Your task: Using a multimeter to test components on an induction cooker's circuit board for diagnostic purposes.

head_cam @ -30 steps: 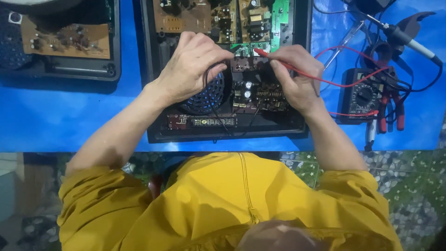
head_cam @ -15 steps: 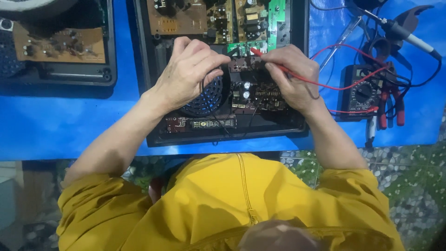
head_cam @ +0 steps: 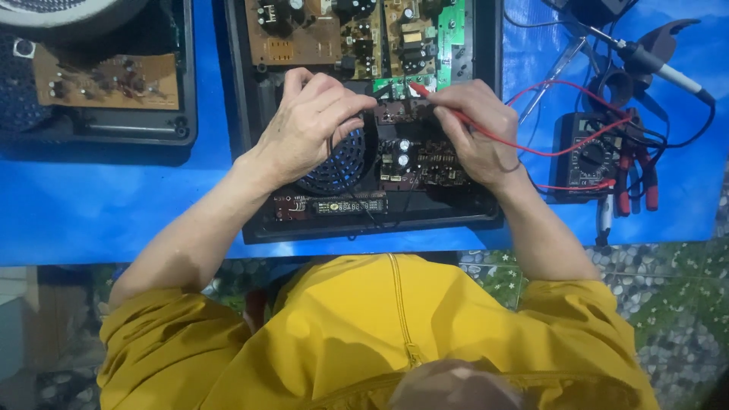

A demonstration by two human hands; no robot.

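Fingers of my right hand (head_cam: 474,129) are pinched closed around a red test probe (head_cam: 440,105), its tip pressed down among the parts of the small dark circuit board (head_cam: 414,152) in the middle of the opened black appliance housing (head_cam: 250,152). My left hand (head_cam: 311,125) lies over the round black fan grille (head_cam: 338,167) just beside that board, fingers curled loosely with the tips at the board's upper edge; a thin black lead runs under the palm, but I cannot tell whether those fingers actually grip a probe. From my right hand a red wire (head_cam: 547,148) runs off to the black multimeter (head_cam: 588,156) on the blue table cover (head_cam: 114,205), well to my right. Red-handled pliers (head_cam: 638,175) lie just beside the meter, and a soldering iron (head_cam: 645,57) rests beyond it. Brown and green circuit boards (head_cam: 364,34) fill the far half of the housing, and a narrow display strip (head_cam: 342,205) sits at its near edge. To my left a second opened unit (head_cam: 106,83) shows a brown board. My yellow sleeves (head_cam: 380,334) fill the lower view.
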